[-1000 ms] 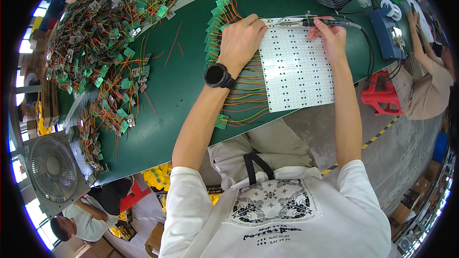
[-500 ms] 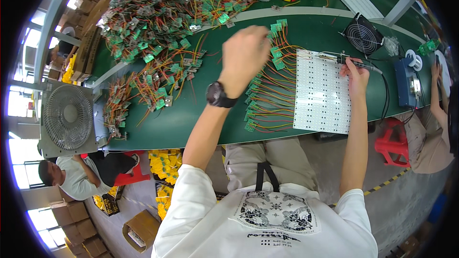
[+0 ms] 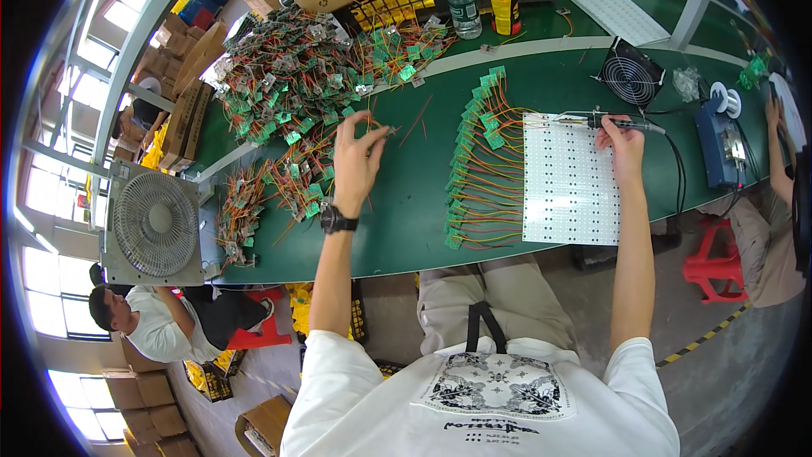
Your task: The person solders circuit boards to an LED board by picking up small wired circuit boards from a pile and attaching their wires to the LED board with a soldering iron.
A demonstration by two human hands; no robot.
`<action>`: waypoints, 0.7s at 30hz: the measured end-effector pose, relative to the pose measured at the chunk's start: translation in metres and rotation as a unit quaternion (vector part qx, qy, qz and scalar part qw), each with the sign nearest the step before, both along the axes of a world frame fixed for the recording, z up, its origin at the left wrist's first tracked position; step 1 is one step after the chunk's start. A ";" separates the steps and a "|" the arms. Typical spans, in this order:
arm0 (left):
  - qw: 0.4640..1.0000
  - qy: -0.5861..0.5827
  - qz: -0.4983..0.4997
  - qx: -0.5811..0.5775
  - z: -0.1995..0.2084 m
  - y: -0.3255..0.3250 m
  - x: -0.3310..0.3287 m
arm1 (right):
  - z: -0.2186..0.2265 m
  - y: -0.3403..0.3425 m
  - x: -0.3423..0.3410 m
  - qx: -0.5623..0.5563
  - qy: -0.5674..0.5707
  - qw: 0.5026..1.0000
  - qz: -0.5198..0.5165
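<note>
Reaching left across the green worktop, the left hand has swung away from the white panel to the heap of small wired boards, fingers pinched on a thin wire. The right hand stays clamped on the soldering iron at the panel's far edge.

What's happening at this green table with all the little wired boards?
A person sits at a long green workbench. Their left hand is raised over the bench beside a heap of small green circuit boards with orange wires, pinching a thin wire. Their right hand holds a black-handled soldering iron at the top edge of a white perforated panel, with wired boards fanned along its left side.
</note>
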State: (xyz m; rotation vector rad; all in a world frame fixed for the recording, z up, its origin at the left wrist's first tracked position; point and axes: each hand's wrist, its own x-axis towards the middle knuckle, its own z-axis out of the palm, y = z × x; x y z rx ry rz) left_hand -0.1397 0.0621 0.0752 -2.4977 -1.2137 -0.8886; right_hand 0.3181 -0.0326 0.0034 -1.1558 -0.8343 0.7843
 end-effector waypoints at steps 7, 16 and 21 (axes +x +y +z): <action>0.943 -0.146 -0.072 -0.292 -0.024 -0.071 0.005 | 0.000 0.000 0.002 0.005 -0.002 1.000 0.008; 0.890 -0.209 0.017 -0.406 -0.034 -0.058 -0.002 | -0.004 0.003 0.002 0.000 0.005 1.000 0.005; 0.875 -0.200 -0.005 -0.440 -0.034 -0.053 0.001 | -0.006 0.004 0.004 0.011 0.012 1.000 0.008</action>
